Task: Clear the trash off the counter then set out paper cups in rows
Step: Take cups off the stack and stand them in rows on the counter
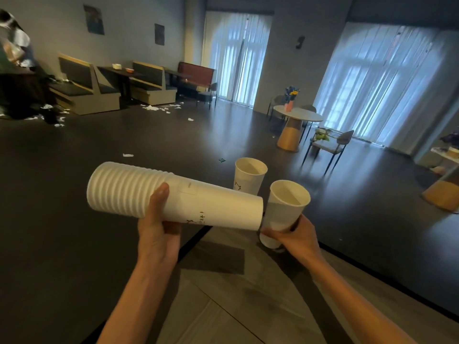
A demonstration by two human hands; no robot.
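At frame centre, the left hand (159, 234) grips a horizontal stack of white paper cups (173, 197); the right hand (295, 238) grips a single tilted white paper cup (283, 209) near an upright white paper cup (249, 175) on the dark counter (74, 194).

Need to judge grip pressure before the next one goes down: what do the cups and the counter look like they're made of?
Stack of cups and single cup: likely thin matte white paper, with rolled rims stacked as ridges and printed marks on the sides. Counter: dark, smooth, faintly glossy from its soft reflections; laminate or stone, cannot tell which.
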